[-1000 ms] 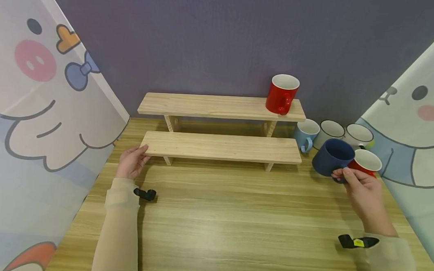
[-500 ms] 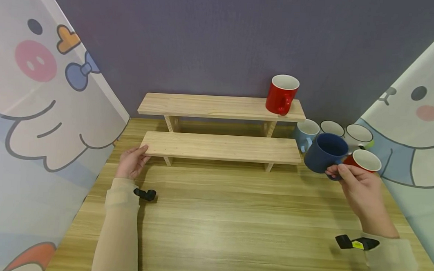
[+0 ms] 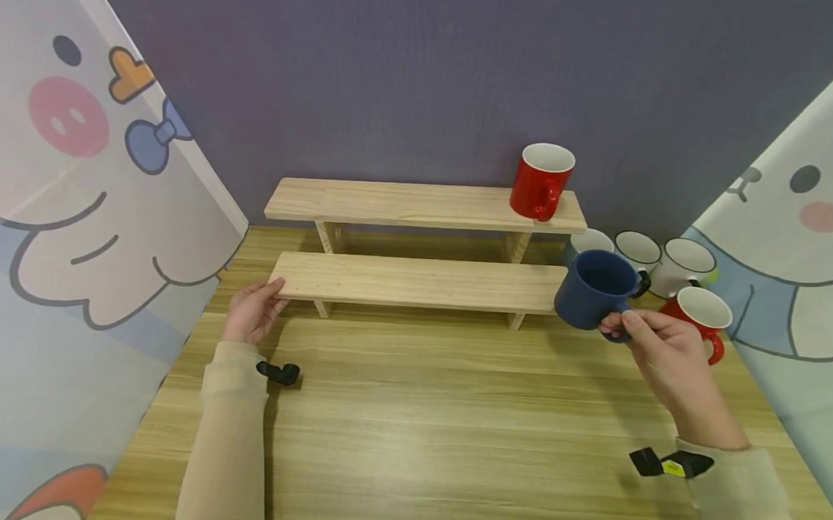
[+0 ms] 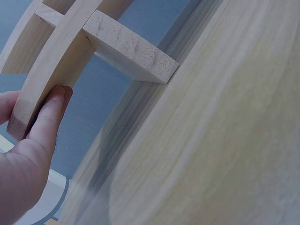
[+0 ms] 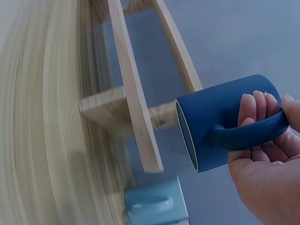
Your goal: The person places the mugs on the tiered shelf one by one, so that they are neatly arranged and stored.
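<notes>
My right hand (image 3: 669,360) grips a dark blue mug (image 3: 590,293) by its handle, fingers curled through it in the right wrist view. The mug is held upright above the table and overlaps the right end of the lower shelf board (image 3: 422,282) in the head view. At that board's left end, my left hand (image 3: 253,310) pinches the front corner; in the left wrist view the fingers (image 4: 49,117) lie under the wood and the thumb is on the other side. A red mug (image 3: 539,184) with a white inside stands at the right of the upper shelf board (image 3: 391,202).
Right of the shelf, on the wooden table (image 3: 408,417), stand a light blue mug (image 5: 157,202), two white mugs with dark rims, one of them here (image 3: 681,267), and another red mug (image 3: 700,308). A dark wall (image 3: 412,79) is behind, with cartoon panels at both sides.
My right hand has carried the dark blue mug leftward and slightly up, from beside the red mug to the lower board's right end. The left hand stays on the board's corner.
</notes>
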Tool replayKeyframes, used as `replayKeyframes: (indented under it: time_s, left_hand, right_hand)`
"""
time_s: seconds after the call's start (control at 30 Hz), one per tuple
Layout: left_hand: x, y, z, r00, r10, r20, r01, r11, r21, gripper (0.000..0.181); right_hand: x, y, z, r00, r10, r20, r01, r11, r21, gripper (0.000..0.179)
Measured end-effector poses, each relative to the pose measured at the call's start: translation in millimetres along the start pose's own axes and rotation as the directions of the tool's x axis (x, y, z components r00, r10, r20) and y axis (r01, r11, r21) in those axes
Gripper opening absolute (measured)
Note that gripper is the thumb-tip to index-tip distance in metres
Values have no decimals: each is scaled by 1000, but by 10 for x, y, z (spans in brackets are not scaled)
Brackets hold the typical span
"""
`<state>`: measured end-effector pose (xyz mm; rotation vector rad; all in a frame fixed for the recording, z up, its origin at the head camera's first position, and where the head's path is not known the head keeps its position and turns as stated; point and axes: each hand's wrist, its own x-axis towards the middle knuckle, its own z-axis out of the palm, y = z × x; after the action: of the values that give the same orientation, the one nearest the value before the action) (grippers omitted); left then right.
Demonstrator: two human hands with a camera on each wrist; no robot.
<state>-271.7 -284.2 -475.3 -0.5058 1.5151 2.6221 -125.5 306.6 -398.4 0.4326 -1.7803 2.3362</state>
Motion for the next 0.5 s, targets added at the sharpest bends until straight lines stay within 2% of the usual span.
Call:
replayKeyframes:
  time_s: [0.27, 0.5]
  left_hand:
    - [-12, 5, 4, 1000, 0, 15, 0, 1000, 0, 69]
    - [-1, -2, 4, 1000, 7, 8, -7, 1000, 12, 69]
  right_hand:
    - [85, 15, 236, 997, 75, 6, -74, 992, -104, 21]
    - [202, 104, 445, 993, 103, 59, -96, 989, -110, 21]
